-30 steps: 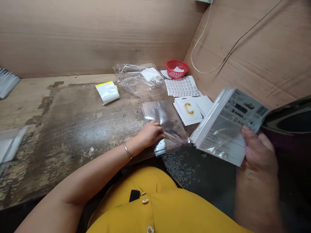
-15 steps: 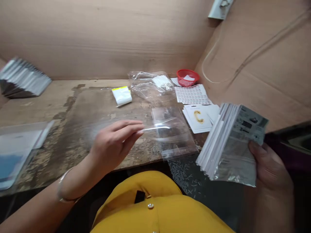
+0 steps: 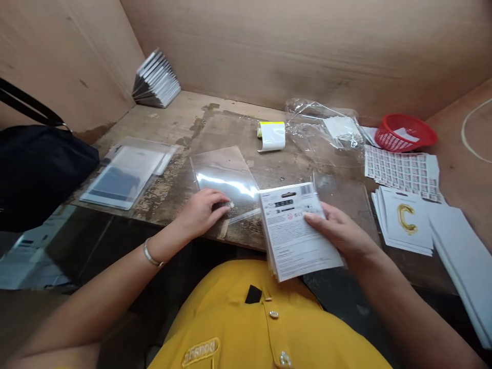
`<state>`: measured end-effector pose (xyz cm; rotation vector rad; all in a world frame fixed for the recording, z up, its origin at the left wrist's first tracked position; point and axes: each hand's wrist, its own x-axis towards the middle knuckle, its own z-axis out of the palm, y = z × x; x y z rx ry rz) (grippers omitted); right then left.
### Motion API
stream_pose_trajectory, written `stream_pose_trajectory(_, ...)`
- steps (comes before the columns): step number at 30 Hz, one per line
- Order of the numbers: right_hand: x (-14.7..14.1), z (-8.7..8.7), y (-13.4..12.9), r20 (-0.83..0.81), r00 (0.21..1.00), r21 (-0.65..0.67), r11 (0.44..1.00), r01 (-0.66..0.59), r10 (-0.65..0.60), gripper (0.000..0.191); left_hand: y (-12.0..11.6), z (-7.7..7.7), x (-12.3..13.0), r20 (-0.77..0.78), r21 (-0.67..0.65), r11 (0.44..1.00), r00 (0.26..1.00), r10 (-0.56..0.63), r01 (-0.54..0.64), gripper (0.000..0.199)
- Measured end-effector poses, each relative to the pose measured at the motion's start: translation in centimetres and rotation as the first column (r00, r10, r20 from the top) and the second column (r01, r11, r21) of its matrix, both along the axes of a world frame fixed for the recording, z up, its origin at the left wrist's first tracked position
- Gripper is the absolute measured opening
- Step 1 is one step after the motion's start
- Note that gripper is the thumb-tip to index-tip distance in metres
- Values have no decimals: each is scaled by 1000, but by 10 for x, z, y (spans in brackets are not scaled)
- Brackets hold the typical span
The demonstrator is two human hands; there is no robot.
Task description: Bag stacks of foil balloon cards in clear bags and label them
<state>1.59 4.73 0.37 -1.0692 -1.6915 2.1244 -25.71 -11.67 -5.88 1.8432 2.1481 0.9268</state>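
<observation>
My right hand (image 3: pixel 342 225) grips a stack of white printed packaging cards (image 3: pixel 294 241), thumb on the top card and fingers behind. The top card has a hang slot, a barcode and small text. Left of the stack, a clear plastic sleeve (image 3: pixel 226 164) lies on the table with a bright reflection across it. My left hand (image 3: pixel 203 212) is at the sleeve's near side, thumb and forefinger pinched together on its film. More clear sleeves (image 3: pixel 338 192) lie partly hidden behind my right hand.
Sleeved cards (image 3: pixel 126 171) lie at left beside a dark bag (image 3: pixel 38 174). A fanned stack (image 3: pixel 158 82) stands in the back corner. Rearward are a white-and-yellow roll (image 3: pixel 272 136) and crumpled plastic (image 3: pixel 307 123). At right are a red basket (image 3: pixel 411 128), sticker sheets (image 3: pixel 402 171) and letter-C cards (image 3: pixel 405 220).
My view has swung left. The card stack has come from the far right to in front of me, its printed face now toward me. The film in my left hand has come down onto the table.
</observation>
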Motion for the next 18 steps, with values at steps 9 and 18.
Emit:
stream_pose_trajectory(9, -54, -41, -10, 44, 955, -141, 948, -284, 293, 39, 20, -15, -13, -60, 17, 994, 993, -106, 107, 12)
stream_pose_trajectory(18, -55, -38, -9, 112, 945, -150, 946, -289, 306, 43, 31, -8, -14, -116, -32, 988, 982, -151, 148, 9)
